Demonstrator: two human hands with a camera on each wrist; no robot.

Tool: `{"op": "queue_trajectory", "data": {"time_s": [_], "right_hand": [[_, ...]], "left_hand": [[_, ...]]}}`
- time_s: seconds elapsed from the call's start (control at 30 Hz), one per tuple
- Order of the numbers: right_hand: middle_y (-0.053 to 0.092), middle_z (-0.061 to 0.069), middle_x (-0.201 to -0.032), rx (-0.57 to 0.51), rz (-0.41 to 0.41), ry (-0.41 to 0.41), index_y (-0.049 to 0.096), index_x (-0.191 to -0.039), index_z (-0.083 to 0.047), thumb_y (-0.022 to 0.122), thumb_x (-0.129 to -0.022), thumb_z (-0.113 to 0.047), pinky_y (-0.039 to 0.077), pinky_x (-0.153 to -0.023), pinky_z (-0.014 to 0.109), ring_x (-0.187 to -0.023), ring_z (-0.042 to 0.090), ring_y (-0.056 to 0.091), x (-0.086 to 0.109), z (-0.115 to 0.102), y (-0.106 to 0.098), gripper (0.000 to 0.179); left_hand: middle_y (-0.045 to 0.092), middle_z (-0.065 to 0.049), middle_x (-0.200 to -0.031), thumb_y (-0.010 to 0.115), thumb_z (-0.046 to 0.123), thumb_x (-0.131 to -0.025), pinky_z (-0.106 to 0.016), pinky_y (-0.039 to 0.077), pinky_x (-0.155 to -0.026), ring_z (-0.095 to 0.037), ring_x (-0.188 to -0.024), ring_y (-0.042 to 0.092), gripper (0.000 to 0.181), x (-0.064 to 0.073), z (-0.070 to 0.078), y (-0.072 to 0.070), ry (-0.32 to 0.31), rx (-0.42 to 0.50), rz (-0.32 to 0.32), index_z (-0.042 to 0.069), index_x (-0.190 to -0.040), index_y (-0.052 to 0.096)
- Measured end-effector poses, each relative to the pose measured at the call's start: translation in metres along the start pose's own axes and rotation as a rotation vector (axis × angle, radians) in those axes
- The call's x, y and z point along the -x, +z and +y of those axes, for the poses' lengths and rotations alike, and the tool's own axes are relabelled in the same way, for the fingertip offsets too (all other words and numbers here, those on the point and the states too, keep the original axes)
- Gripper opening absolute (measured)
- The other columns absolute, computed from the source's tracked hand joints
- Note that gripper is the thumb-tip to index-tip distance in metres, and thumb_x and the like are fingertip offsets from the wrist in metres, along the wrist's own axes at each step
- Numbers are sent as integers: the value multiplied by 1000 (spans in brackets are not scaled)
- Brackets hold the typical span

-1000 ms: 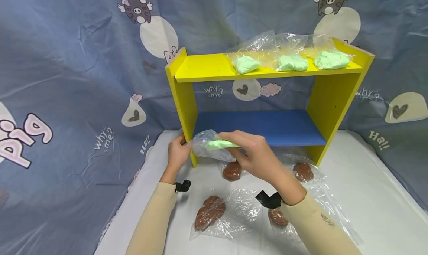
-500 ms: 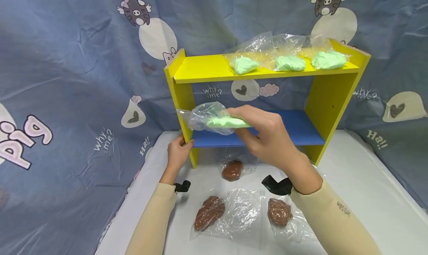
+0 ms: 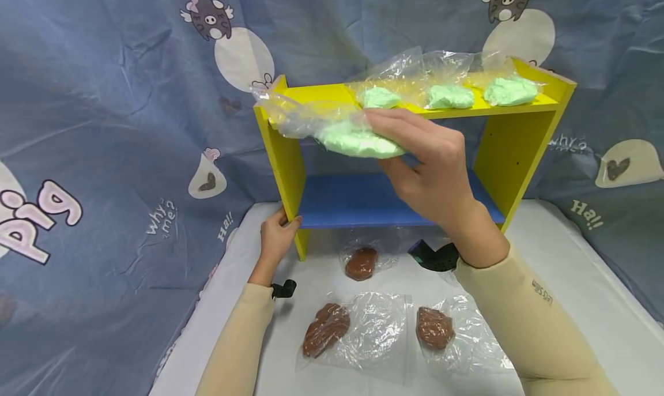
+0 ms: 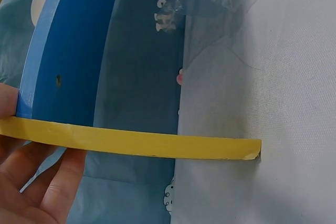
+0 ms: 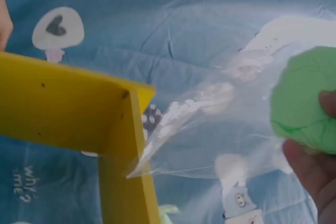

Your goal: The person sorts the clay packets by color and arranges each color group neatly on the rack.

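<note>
My right hand [image 3: 427, 154] pinches a clear plastic bag with a flat lump of light green clay [image 3: 358, 141]. The bag's loose end [image 5: 210, 124] trails to the left across the front of the top board. In the head view the clay hangs before the upper edge of the small yellow shelf [image 3: 327, 119]. My left hand [image 3: 279, 234] grips the shelf's left side panel [image 4: 131, 141] low down, with the thumb at the blue board [image 4: 73, 51] and the fingers behind the panel.
Several bagged green lumps [image 3: 448, 97] sit on the top board toward the right. Bagged brown lumps lie on the white table: one under the blue board [image 3: 361, 264], one front left [image 3: 325, 330], one front right [image 3: 434, 328]. A patterned blue cloth [image 3: 129, 125] hangs behind.
My right hand has risen with the bagged green clay from below the blue board to the height of the top board. My left hand has stayed on the side panel.
</note>
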State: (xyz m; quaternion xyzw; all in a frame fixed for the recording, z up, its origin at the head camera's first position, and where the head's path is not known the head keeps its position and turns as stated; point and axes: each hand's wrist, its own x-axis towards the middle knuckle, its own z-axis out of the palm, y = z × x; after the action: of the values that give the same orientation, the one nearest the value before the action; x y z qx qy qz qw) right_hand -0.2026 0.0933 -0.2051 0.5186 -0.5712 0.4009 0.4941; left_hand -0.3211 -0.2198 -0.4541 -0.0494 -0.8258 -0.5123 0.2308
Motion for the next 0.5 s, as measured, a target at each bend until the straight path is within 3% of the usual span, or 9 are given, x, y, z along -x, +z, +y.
{"op": "queue_trajectory", "data": {"time_s": [0.13, 0.33, 0.5], "right_hand": [[74, 13, -111, 65, 96, -43, 75, -111, 3, 67, -89, 5, 55, -90, 34, -105, 27, 70, -14, 7, 0, 23], [73, 19, -108, 152, 247, -143, 74, -105, 6, 63, -88, 11, 52, -98, 39, -109, 33, 68, -33, 16, 7, 21], [70, 21, -113, 179, 348, -122, 72, -108, 9, 60, -92, 12, 50, -101, 39, -115, 32, 65, -43, 33, 11, 20]], "left_hand": [[68, -11, -126, 72, 27, -94, -43, 56, -90, -25, -113, 66, 47, 0, 0, -1, -14, -3, -4, 13, -138, 63], [68, -11, -126, 73, 25, -94, -43, 57, -89, -25, -113, 66, 46, 1, 0, -2, -7, -7, -3, 11, -137, 64], [69, -11, -125, 73, 25, -94, -41, 57, -89, -24, -113, 66, 45, 0, 1, -2, -13, -15, -3, 12, -136, 64]]}}
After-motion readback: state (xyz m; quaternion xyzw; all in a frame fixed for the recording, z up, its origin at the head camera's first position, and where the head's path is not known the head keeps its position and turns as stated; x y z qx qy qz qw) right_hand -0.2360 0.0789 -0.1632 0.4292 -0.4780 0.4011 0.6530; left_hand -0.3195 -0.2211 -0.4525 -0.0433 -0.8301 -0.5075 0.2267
